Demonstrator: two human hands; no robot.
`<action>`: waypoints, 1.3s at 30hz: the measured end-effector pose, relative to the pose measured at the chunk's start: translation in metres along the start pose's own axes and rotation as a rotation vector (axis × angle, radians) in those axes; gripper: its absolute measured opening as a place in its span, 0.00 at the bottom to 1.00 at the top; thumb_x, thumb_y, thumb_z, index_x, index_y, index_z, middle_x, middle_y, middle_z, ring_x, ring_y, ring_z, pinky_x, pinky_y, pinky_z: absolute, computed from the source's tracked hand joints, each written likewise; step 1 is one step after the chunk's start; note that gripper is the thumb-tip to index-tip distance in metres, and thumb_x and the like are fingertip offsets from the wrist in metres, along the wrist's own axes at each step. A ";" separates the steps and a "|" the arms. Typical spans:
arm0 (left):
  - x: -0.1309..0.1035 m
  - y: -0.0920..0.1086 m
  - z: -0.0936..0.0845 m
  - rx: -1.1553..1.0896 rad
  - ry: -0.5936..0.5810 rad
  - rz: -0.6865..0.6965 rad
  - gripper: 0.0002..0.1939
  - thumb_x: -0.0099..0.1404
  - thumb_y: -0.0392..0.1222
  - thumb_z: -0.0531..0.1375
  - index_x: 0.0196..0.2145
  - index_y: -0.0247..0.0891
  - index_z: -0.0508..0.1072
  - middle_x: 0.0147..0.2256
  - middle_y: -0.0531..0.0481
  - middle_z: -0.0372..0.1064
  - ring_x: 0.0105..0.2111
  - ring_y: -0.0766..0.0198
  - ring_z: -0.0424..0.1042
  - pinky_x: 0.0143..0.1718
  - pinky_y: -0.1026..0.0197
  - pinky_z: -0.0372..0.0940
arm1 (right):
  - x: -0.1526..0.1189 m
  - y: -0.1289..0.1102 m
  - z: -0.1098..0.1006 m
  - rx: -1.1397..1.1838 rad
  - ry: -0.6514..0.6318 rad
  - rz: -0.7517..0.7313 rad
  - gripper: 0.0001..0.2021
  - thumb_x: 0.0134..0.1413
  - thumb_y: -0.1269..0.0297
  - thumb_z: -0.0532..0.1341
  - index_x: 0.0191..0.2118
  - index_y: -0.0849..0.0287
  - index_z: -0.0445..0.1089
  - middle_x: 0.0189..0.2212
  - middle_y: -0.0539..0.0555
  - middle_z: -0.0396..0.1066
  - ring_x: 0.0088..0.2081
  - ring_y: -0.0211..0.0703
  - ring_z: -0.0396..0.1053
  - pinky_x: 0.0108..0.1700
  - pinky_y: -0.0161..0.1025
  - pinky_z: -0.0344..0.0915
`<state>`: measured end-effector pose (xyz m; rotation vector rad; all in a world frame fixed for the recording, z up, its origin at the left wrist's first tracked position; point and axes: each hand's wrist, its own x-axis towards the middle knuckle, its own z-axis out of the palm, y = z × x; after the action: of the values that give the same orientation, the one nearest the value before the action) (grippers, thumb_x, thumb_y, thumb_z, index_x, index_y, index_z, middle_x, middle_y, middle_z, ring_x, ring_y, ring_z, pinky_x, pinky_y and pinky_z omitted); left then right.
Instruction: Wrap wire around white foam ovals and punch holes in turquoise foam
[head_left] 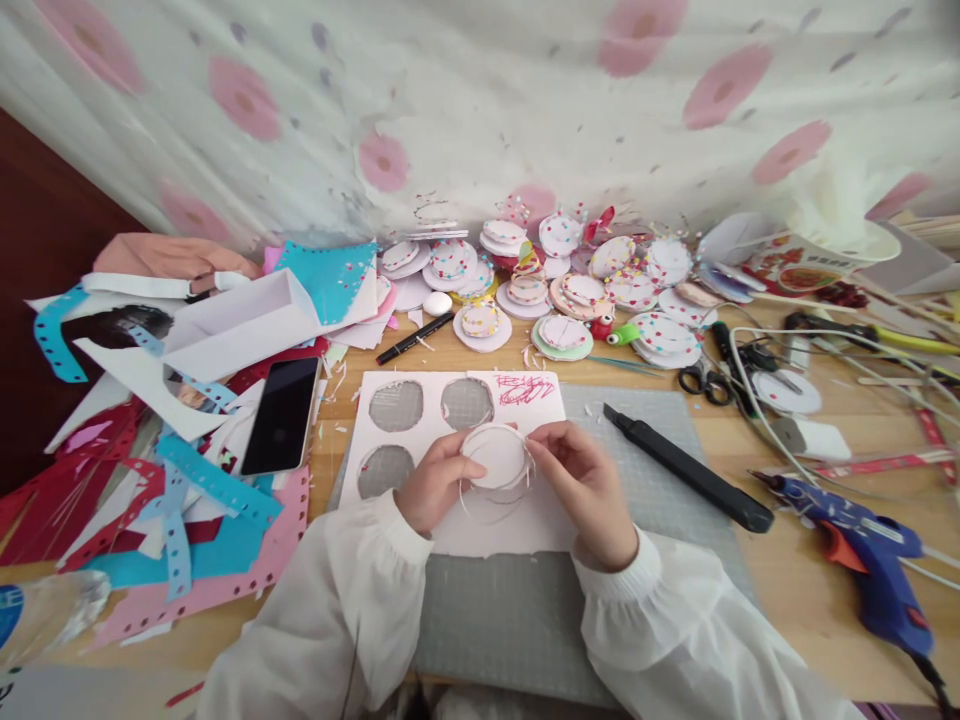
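Observation:
Both hands are in the middle of the head view, above a white sheet with round holes cut in it. My left hand pinches the left edge of a small white paper disc, thumb on its face. At the disc's right edge my right hand has thumb and forefinger pressed together; thin white strands hang there, too fine to tell exactly what the fingers hold. The sheet lies on a grey cutting mat. A black cutter knife rests on the mat to the right.
Several decorated paper discs stand along the back. Coloured paper scraps, a phone and a white box lie left. A blue glue gun, black scissors and cables lie right. A black marker is behind the sheet.

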<state>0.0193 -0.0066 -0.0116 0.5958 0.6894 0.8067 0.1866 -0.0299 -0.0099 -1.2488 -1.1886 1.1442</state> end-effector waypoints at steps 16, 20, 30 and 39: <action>-0.001 -0.002 -0.001 0.157 0.009 0.058 0.21 0.58 0.42 0.63 0.49 0.35 0.73 0.44 0.42 0.74 0.46 0.52 0.70 0.45 0.56 0.63 | 0.007 0.006 -0.006 -0.069 0.090 0.069 0.11 0.52 0.56 0.59 0.28 0.58 0.66 0.22 0.48 0.66 0.24 0.36 0.61 0.26 0.34 0.59; -0.007 0.001 0.010 0.330 0.224 0.129 0.18 0.60 0.46 0.61 0.47 0.37 0.73 0.50 0.42 0.70 0.51 0.52 0.68 0.48 0.55 0.63 | 0.014 0.013 -0.010 -0.137 0.066 0.034 0.10 0.50 0.58 0.58 0.27 0.59 0.67 0.19 0.48 0.64 0.21 0.35 0.59 0.24 0.34 0.58; -0.066 0.021 0.020 0.675 0.555 0.331 0.18 0.60 0.54 0.59 0.38 0.34 0.71 0.15 0.56 0.64 0.13 0.71 0.59 0.15 0.69 0.53 | 0.015 0.025 -0.004 -0.411 -0.032 -0.098 0.06 0.47 0.64 0.57 0.25 0.58 0.67 0.21 0.50 0.66 0.25 0.39 0.62 0.29 0.37 0.56; -0.092 0.059 -0.006 1.073 0.693 0.558 0.17 0.64 0.53 0.54 0.33 0.36 0.72 0.20 0.51 0.68 0.19 0.66 0.66 0.23 0.66 0.61 | 0.014 0.029 -0.002 -0.526 0.002 -0.165 0.08 0.52 0.60 0.53 0.28 0.57 0.63 0.20 0.50 0.66 0.23 0.41 0.64 0.27 0.37 0.58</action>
<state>-0.0574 -0.0464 0.0557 1.5531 1.6688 1.1491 0.1903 -0.0160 -0.0388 -1.5002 -1.6228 0.7274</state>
